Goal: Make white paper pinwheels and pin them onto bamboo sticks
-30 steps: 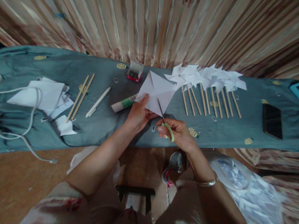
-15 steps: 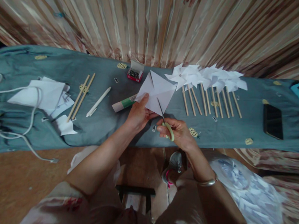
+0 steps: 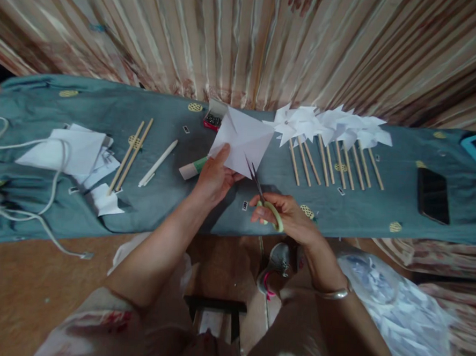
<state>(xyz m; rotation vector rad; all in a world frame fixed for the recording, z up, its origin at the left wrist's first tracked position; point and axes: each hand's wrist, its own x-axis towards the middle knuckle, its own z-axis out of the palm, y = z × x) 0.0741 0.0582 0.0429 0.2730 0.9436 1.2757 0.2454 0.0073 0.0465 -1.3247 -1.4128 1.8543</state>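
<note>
My left hand [image 3: 217,175] grips a white square of paper [image 3: 244,138] by its lower left side, thumb on top and fingers beneath. A slit shows near the paper's upper left corner. My right hand [image 3: 280,212] holds a pair of scissors [image 3: 273,213] with light green handles, its fingers in the loops. The slightly parted blades are at the paper's lower edge. Partly under the paper lie a green and white tube [image 3: 194,168] and a small red box of metal pins [image 3: 213,120].
White paper pinwheels [image 3: 301,122] on wooden sticks lie in a row to the right, with a black phone [image 3: 433,195] beyond. Left are a white pen [image 3: 158,163], two sticks [image 3: 135,153], stacked paper [image 3: 72,149] and a white cable [image 3: 54,180]. A plastic bag [image 3: 399,311] sits below the table.
My left hand has moved the paper left and slightly toward me, covering more of the red box and tube. The scissors have backed away from the paper's middle toward its edge.
</note>
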